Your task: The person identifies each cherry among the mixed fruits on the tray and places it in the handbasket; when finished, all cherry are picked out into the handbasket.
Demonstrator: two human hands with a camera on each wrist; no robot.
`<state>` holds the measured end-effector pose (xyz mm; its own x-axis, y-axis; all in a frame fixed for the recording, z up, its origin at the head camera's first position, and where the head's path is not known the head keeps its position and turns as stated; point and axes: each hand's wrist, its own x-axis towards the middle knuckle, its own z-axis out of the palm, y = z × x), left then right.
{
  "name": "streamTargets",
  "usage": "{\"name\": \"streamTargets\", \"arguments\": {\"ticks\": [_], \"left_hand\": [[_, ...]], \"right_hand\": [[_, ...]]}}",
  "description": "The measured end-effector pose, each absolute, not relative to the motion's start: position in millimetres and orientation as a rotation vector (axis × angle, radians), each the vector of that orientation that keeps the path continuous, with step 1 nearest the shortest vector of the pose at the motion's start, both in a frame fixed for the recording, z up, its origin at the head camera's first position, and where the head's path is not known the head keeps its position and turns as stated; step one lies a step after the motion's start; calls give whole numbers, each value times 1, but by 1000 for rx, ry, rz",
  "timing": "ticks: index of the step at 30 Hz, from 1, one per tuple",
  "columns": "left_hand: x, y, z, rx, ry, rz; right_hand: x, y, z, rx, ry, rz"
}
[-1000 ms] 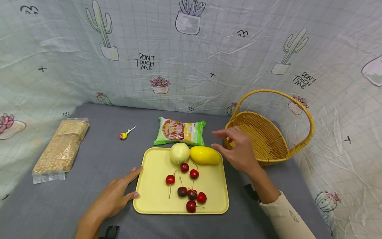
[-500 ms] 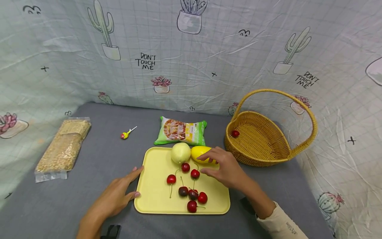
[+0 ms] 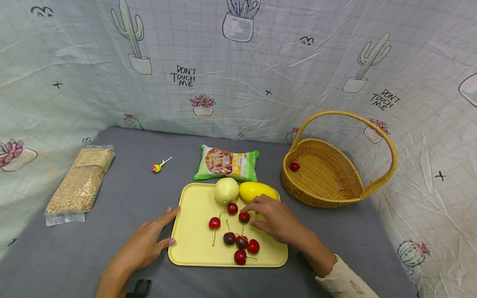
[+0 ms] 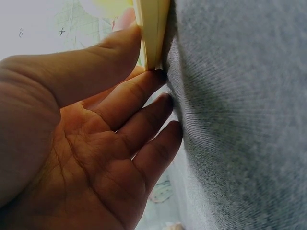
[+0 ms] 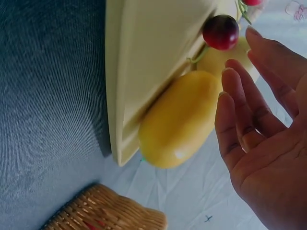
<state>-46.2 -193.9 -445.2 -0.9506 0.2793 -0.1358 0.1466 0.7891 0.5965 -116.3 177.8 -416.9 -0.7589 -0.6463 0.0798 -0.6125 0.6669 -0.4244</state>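
My right hand [image 3: 275, 217] is over the right part of the yellow tray [image 3: 193, 252], thumb and fingers apart on either side of a red cherry [image 3: 244, 217]. In the right wrist view that cherry [image 5: 220, 32], stem attached, shows just beyond the fingertips, with nothing in the hand. My left hand [image 3: 148, 240] rests at the tray's left edge, its thumb and index fingertip touching the rim and its other fingers [image 4: 158, 143] against the grey cloth. Several more cherries [image 3: 240, 257] lie on the tray, below a pale green round fruit [image 3: 226, 190] and a yellow oblong fruit [image 3: 258, 191].
A wicker basket [image 3: 316, 203] with a tall handle stands to the right, one cherry [image 3: 295, 166] inside. Behind the tray lies a green snack packet [image 3: 227, 163]. A lollipop [image 3: 157, 168] and a clear bag of grain [image 3: 80, 186] are at the left. Printed cloth walls surround the table.
My right hand has moved from the basket's near-left rim down and left to the cherry on the tray. A cherry now shows in the basket. The left hand stays at the tray's edge.
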Motion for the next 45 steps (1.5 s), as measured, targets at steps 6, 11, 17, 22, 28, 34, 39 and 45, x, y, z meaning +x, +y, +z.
{"name": "streamTargets", "arguments": {"ticks": [6,11,17,22,28,34,39,45], "left_hand": [[-46,-193,-445,325,2764,898],[-46,-193,-446,315,2759,899],[-44,-193,-446,335,2772,930],[-45,-194,-446,340,2763,935],[-45,-194,-447,334,2752,938],[-44,-194,-447,335,2764,933],[-43,-194,-447,339,2769,941],[-43,-194,-448,347,2763,950]], "right_hand": [[-115,172,-423,-1106,2806,-573],[-115,170,-426,-1135,2841,-517],[-114,169,-427,-1149,2882,-463],[-114,170,-429,-1154,2895,-424],[-113,172,-426,-1160,2902,-428],[-110,175,-416,-1154,2933,-488],[-108,178,-408,-1166,2955,-534],[-108,181,-397,-1176,2985,-580]]}}
